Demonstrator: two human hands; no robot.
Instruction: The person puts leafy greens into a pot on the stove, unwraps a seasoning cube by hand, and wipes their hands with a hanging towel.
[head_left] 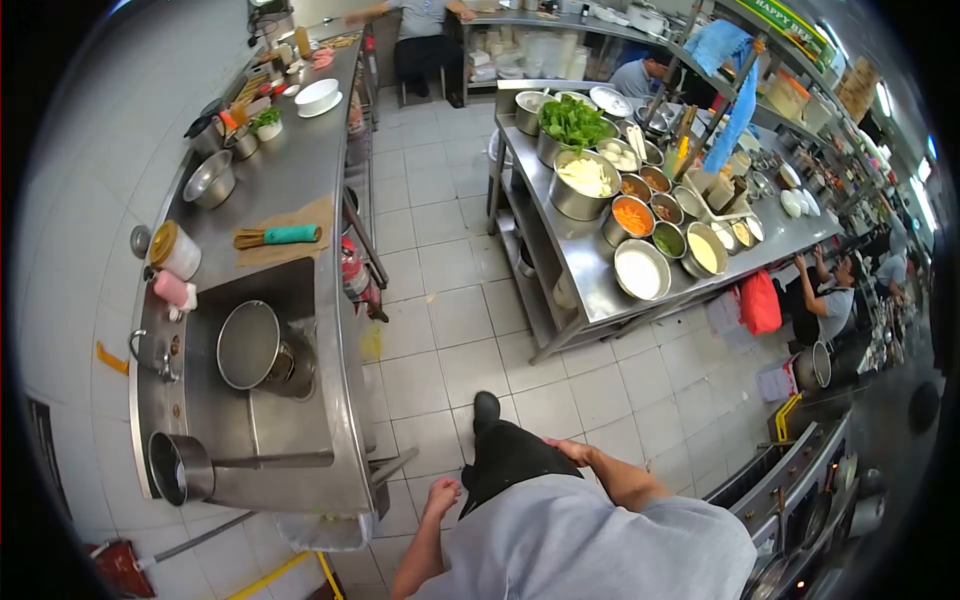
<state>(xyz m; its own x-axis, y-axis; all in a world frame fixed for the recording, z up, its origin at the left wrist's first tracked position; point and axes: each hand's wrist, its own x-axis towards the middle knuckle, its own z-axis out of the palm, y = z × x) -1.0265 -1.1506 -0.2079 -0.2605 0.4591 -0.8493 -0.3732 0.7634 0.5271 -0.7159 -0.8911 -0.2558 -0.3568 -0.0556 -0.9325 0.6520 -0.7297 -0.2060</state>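
- Tiled floor [440, 300] runs open between the sink counter [345, 420] and the prep table [562, 285], whose near corner juts out.
- Left hand [443, 496]: curled; cannot tell whether it grips anything.
- Right hand [572, 450]: beside dark trousers [510, 460]; grip unclear.
- Translucent bin [328, 533], nearest the left hand, stands below the counter's end.

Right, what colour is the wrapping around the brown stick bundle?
Turquoise-green wrapping, best seen in the head view.

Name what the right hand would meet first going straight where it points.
The right hand would probably meet the black trousers close ahead of it; whether they already touch is unclear.
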